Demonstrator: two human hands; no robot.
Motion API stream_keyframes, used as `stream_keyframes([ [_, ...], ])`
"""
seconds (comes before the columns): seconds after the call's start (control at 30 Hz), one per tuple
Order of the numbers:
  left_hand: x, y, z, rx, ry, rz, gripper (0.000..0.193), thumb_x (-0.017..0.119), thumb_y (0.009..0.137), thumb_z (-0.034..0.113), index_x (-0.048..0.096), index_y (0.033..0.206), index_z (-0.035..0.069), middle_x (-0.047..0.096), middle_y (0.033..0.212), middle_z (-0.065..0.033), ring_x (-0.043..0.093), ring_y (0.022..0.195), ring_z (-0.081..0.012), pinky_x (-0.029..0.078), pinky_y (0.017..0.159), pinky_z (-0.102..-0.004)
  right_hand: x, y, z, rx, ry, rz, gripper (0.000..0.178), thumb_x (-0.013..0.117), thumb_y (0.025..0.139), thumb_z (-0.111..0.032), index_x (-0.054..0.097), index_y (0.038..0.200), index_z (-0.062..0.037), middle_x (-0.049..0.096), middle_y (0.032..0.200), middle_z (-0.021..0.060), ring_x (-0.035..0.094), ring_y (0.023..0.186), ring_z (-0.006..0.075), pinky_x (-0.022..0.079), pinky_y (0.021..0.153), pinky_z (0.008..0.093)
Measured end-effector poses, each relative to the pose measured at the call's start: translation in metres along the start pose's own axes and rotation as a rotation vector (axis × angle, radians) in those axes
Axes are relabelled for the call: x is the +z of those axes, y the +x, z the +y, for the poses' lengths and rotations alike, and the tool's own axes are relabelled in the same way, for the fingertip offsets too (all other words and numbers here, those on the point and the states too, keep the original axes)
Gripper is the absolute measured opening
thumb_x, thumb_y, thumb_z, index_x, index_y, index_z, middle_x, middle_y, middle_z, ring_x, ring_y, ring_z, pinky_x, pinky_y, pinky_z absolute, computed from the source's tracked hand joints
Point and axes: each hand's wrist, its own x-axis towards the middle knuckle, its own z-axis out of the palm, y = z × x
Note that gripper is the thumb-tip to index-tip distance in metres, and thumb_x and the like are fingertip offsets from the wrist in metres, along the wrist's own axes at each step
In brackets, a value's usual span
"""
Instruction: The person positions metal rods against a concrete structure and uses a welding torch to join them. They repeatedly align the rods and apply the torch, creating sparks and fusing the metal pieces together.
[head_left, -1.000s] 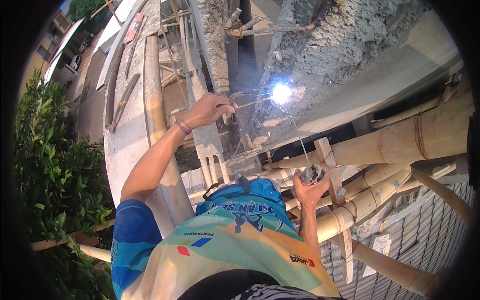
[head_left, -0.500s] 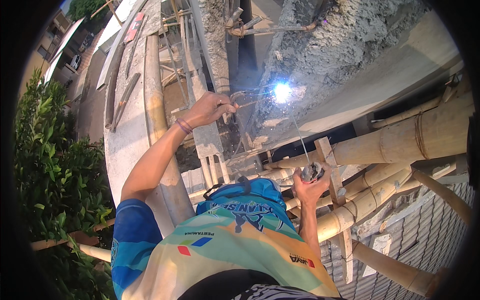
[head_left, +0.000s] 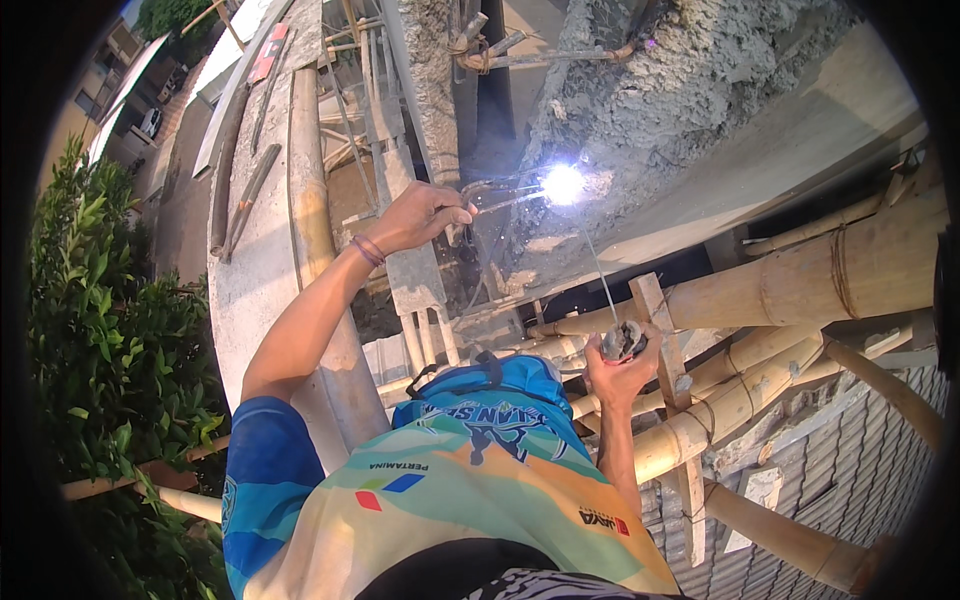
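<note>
A bright white welding arc [head_left: 562, 185] burns against the rough concrete. My left hand [head_left: 425, 216] pinches the near end of a thin metal rod [head_left: 508, 203], whose far end reaches into the glare. My right hand [head_left: 622, 372] is wrapped round a worn, greyish welding electrode holder [head_left: 624, 343]. Out of that holder a slim welding electrode [head_left: 602, 272] slants up and away, its tip lost in the light. Close beyond my left hand, a bent steel bar [head_left: 482, 187] juts out. The glare hides the joint itself.
Rough mortar-covered concrete [head_left: 680, 90] rises ahead. Thick bamboo poles [head_left: 800, 275] lashed together cross on the right, above corrugated roofing [head_left: 850, 470]. A wooden batten [head_left: 665, 340] stands beside my right hand. On the left run a concrete ledge [head_left: 265, 290] with loose sticks and a leafy tree [head_left: 110, 400].
The arc glows whiter, and the rod by my left hand looks more brightly lit. Fewer sparks show around it. Both hands stay almost in place.
</note>
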Motion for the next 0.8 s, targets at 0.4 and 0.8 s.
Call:
stream_keyframes([
  [0.4,-0.001,0.000,0.002,-0.003,-0.013,-0.005,0.021,0.068,0.094,0.021,0.073,0.094,0.000,0.073,0.089,-0.0140,0.068,0.081,-0.0341,0.052,0.074,-0.0392,-0.034,0.002,-0.020,0.142,0.295,0.089,0.048,0.083,0.062,-0.009,0.048,0.095,-0.0055,0.051,0.086,0.0079,0.052,0.075,0.0201,0.045,0.069,0.0333],
  [0.8,-0.001,0.002,0.005,0.020,0.049,-0.003,0.019,0.068,0.094,0.019,0.073,0.092,0.001,0.075,0.097,-0.0134,0.070,0.090,-0.0339,0.055,0.079,-0.0392,-0.043,0.036,-0.014,0.104,0.088,-0.035,0.050,0.083,0.061,-0.016,0.051,0.098,-0.0033,0.056,0.076,0.0089,0.054,0.065,0.0199,0.048,0.064,0.0327],
])
